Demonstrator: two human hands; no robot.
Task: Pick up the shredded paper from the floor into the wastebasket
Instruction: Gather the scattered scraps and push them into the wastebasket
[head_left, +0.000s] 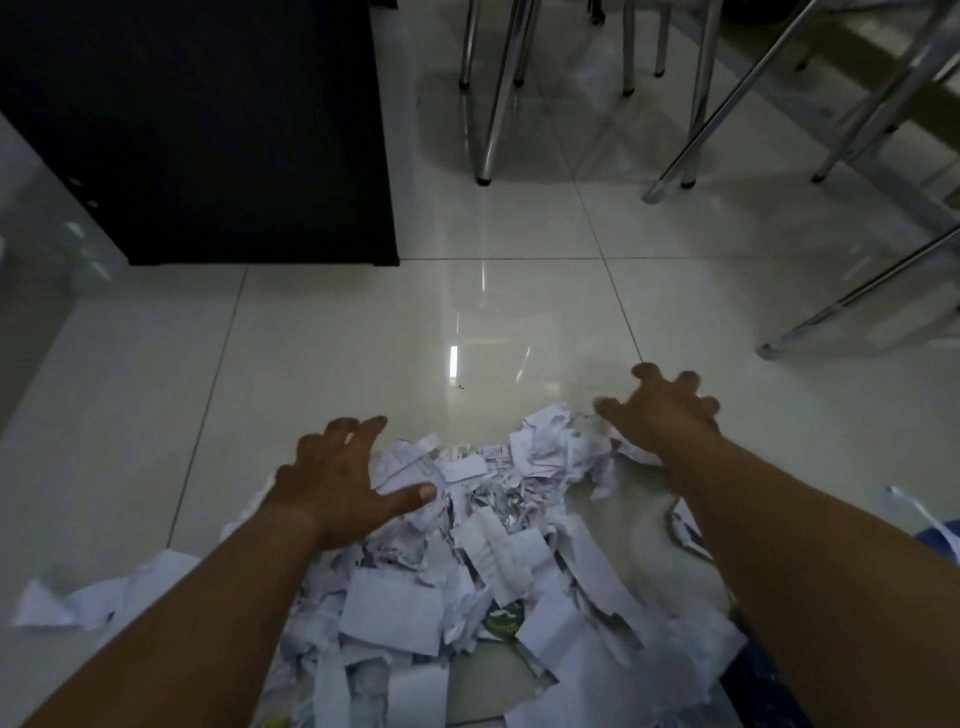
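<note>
A heap of torn white paper (483, 561) lies on the pale tiled floor in the lower middle of the head view. My left hand (343, 478) hovers over the heap's left far edge, fingers spread, palm down, holding nothing. My right hand (660, 410) reaches past the heap's far right corner, fingers spread and curled, its thumb touching the outermost scraps. A loose larger scrap (93, 592) lies apart at the lower left. No wastebasket shows in this view.
A black cabinet (218, 130) stands at the far left. Chrome chair and table legs (493, 104) crowd the far right, with one slanted leg (857, 296) close to my right hand. Glossy floor tiles (415, 338) stretch beyond the heap.
</note>
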